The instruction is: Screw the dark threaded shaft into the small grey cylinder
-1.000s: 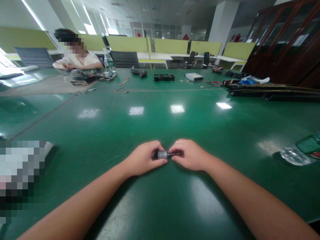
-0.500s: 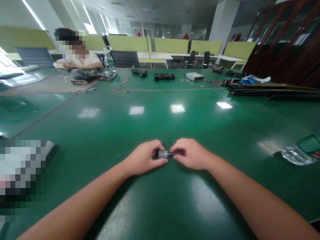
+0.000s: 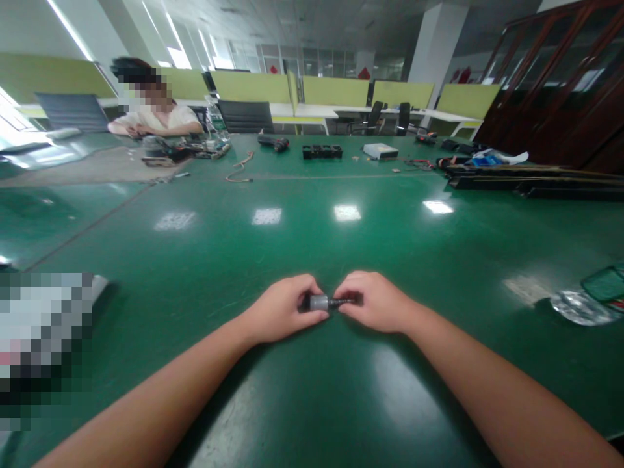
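Observation:
On the green table, close to me, lies a small grey cylindrical part [image 3: 319, 303] with black ends and a thin, dark, ribbed stem on its right. It is too small to name its kind. My left hand [image 3: 285, 308] is closed around the grey body, thumb below and fingers above. The tips of my right hand [image 3: 373, 302] pinch the dark stem [image 3: 344, 301]. Part of the stem's right end is hidden among those fingers. Both hands rest low over the tabletop, a small gap apart, with the part bridging them.
A blurred-out white box-like object [image 3: 43, 325] stands at left. To the right is a clear plastic bottle [image 3: 582, 307]. Along the far edge lie a black tray-like block [image 3: 322, 151], a white box [image 3: 380, 151] and dark strips [image 3: 531, 179]. Another person [image 3: 156, 117] sits across the table.
The whole view has shifted very slightly. Both hands keep the same hold on the cylindrical part, with no clear movement.

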`<action>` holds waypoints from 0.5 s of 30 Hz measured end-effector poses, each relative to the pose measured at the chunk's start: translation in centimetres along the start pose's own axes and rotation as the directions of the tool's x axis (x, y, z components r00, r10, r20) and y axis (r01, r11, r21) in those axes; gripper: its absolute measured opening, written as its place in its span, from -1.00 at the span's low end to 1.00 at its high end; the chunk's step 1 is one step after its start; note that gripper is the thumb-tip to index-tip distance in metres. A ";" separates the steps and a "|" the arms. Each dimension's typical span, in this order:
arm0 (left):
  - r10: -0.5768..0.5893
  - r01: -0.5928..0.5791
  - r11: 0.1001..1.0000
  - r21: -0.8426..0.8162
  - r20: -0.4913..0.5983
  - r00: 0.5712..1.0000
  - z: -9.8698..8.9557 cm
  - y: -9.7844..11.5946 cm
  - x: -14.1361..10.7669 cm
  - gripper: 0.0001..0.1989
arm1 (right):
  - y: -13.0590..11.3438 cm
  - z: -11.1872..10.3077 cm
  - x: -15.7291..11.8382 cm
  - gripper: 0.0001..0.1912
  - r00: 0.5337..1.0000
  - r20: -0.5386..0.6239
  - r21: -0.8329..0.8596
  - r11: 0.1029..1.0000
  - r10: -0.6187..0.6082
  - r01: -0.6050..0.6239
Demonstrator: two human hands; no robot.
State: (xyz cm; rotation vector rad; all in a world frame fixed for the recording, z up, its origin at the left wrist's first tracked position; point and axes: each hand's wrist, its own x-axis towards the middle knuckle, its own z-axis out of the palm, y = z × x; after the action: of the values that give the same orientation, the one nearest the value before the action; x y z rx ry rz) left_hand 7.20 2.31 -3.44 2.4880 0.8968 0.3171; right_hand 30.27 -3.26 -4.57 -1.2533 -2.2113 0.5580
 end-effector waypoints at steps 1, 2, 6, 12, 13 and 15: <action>0.002 -0.002 1.000 0.001 -0.001 1.000 0.0 0.0 0.0 -0.76 | 0.0 0.0 0.0 -0.87 1.000 -0.001 -0.003 1.000 -0.002 0.002; 0.003 -0.003 1.000 0.001 -0.001 1.000 0.0 0.0 0.0 -0.76 | 0.0 -0.1 0.0 -0.87 1.000 -0.001 -0.005 1.000 -0.002 0.002; 0.009 -0.009 1.000 0.003 0.001 1.000 0.0 -0.1 0.0 -0.75 | 0.0 -0.2 0.0 -0.87 1.000 0.001 -0.008 1.000 0.003 -0.003; 0.015 -0.015 1.000 -0.003 0.000 1.000 0.1 -0.1 0.0 -0.77 | 0.0 -0.4 0.0 -0.87 1.000 0.013 -0.029 1.000 -0.005 0.005; 0.014 -0.014 1.000 -0.002 -0.001 1.000 0.1 -0.1 0.0 -0.76 | 0.0 -0.5 -0.1 -0.87 1.000 0.013 -0.031 0.999 -0.005 0.005; 0.011 -0.011 1.000 0.000 -0.002 1.000 0.1 -0.1 0.0 -0.76 | -0.1 -0.5 -0.1 -0.87 1.000 0.013 -0.033 0.999 -0.002 0.002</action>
State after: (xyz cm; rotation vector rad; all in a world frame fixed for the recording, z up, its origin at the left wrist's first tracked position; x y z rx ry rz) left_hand 7.17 2.36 -3.53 2.4935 0.8842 0.3239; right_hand 30.61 -3.33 -4.14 -1.2679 -2.2410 0.5320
